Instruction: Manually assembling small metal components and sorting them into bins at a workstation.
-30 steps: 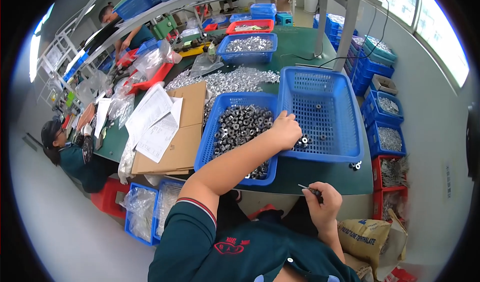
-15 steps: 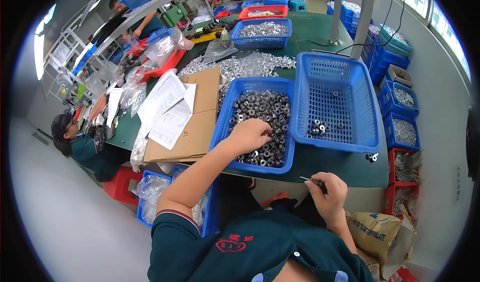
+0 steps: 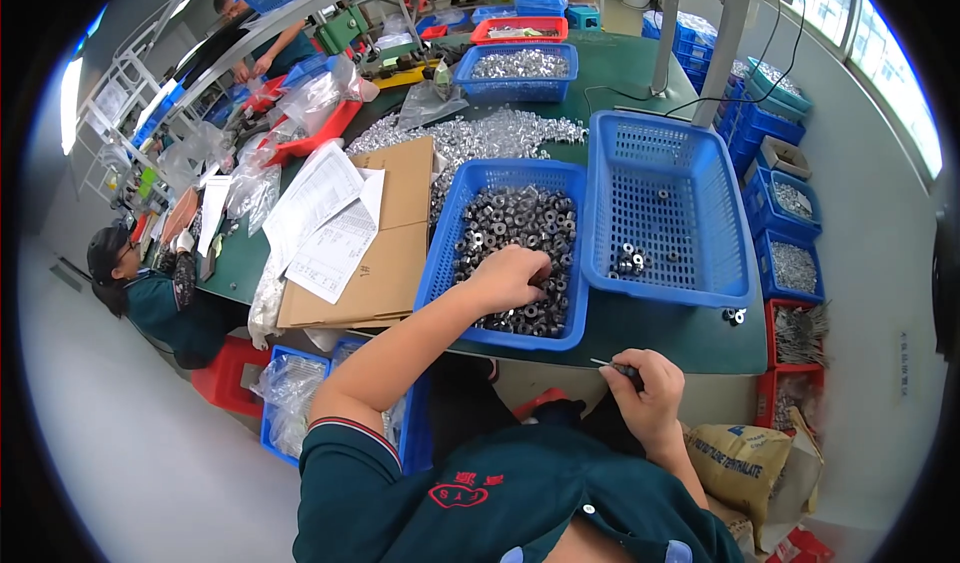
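Observation:
My left hand reaches into a blue basket heaped with small dark and silvery metal rings. Its fingers are curled down among them, and their tips are hidden, so what they pinch cannot be made out. Over the table's front edge, my right hand is closed round a thin-shafted hand tool with a dark handle, the shaft pointing left. Beside the full basket stands a second blue basket, where several similar rings lie mostly near its front left corner.
Cardboard and paper sheets lie left of the baskets. Behind are a spread of loose shiny metal pieces and another filled blue basket. A few rings rest by the right table edge. A co-worker sits at left.
My left hand has shifted slightly down and right within the heap of rings. The right hand keeps the tool in nearly the same pose; the whole view has moved a little.

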Demonstrator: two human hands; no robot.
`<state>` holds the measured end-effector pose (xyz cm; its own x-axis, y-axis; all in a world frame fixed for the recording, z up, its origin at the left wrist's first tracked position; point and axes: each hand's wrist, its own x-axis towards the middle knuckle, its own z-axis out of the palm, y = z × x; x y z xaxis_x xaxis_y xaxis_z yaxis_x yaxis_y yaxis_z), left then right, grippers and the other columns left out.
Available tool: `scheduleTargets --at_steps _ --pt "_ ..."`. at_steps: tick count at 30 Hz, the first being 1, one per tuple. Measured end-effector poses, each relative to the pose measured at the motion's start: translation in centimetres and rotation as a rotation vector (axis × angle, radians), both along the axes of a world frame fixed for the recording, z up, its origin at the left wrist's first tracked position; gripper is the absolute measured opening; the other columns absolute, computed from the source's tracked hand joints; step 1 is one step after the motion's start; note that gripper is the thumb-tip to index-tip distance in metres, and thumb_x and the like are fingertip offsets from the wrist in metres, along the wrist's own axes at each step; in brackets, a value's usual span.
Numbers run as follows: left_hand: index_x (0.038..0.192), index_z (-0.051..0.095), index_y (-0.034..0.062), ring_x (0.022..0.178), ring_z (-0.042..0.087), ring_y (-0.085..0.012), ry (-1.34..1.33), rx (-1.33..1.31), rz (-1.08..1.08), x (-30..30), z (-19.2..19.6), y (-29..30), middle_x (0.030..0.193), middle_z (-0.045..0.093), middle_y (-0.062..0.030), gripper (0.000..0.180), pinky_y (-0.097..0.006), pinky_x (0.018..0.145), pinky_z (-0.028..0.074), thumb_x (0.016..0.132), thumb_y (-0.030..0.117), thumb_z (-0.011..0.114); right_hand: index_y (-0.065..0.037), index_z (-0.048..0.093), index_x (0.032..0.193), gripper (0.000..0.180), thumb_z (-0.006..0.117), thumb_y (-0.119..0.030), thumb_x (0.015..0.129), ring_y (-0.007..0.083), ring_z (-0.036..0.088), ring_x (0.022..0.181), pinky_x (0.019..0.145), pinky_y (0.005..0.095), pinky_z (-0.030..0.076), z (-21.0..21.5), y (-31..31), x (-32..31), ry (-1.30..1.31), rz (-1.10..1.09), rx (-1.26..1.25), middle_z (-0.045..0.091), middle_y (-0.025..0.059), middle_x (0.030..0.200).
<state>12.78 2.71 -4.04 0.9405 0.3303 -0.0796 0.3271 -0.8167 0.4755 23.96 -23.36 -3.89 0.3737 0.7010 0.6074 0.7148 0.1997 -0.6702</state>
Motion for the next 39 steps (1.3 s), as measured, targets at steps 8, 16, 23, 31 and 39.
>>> scheduleTargets --at_steps 8,16,23,31,39 --pt "0.097 0.065 0.0040 0.088 0.064 -0.0291 -0.173 -0.030 0.050 -0.8 -1.4 0.1 0.089 0.068 -0.0131 0.021 -0.041 0.079 0.051 0.079 0.014 0.070 -0.002 0.065 0.084 0.017 0.078 -0.001 0.073 0.0194 0.057 0.055 0.050 0.0292 0.044 0.0 0.4 -0.5 -0.005 0.013 -0.006 0.060 0.0069 0.068" --pt "0.100 0.065 0.0018 0.079 0.060 -0.0093 -0.430 -0.559 0.268 -5.0 3.8 -4.7 0.086 0.065 -0.0017 0.019 -0.025 0.073 0.049 0.084 0.009 0.073 -0.002 0.064 0.085 0.020 0.078 0.001 0.072 0.0207 0.058 0.056 0.050 0.0297 0.045 1.8 2.5 -0.7 0.038 0.016 0.048 0.061 0.0076 0.070" --pt "0.096 0.066 0.0018 0.074 0.062 -0.0130 -0.557 -0.297 0.208 -7.0 4.2 -7.8 0.086 0.064 -0.0054 0.018 -0.026 0.068 0.050 0.080 0.005 0.074 -0.005 0.065 0.087 0.023 0.079 -0.002 0.069 0.0241 0.057 0.062 0.055 0.0337 0.044 3.1 5.8 -2.0 -0.121 0.071 0.103 0.060 0.0062 0.072" --pt "0.096 0.063 0.0035 0.075 0.062 -0.0226 -0.557 -0.308 0.170 -7.7 3.6 -8.2 0.083 0.061 -0.0090 0.018 -0.033 0.067 0.049 0.080 0.006 0.072 -0.004 0.066 0.085 0.023 0.080 0.000 0.067 0.0224 0.057 0.063 0.054 0.0326 0.045 2.8 6.0 -2.6 -0.186 0.087 0.124 0.061 0.0066 0.075" --pt "0.095 0.062 0.0029 0.081 0.061 -0.0303 -0.573 -0.248 0.105 -7.6 3.9 -8.5 0.083 0.061 -0.0111 0.018 -0.039 0.071 0.048 0.080 0.005 0.071 -0.004 0.065 0.081 0.021 0.081 -0.003 0.067 0.0230 0.056 0.061 0.053 0.0332 0.044 3.4 5.6 -2.3 -0.239 0.088 0.107 0.060 0.0062 0.071"
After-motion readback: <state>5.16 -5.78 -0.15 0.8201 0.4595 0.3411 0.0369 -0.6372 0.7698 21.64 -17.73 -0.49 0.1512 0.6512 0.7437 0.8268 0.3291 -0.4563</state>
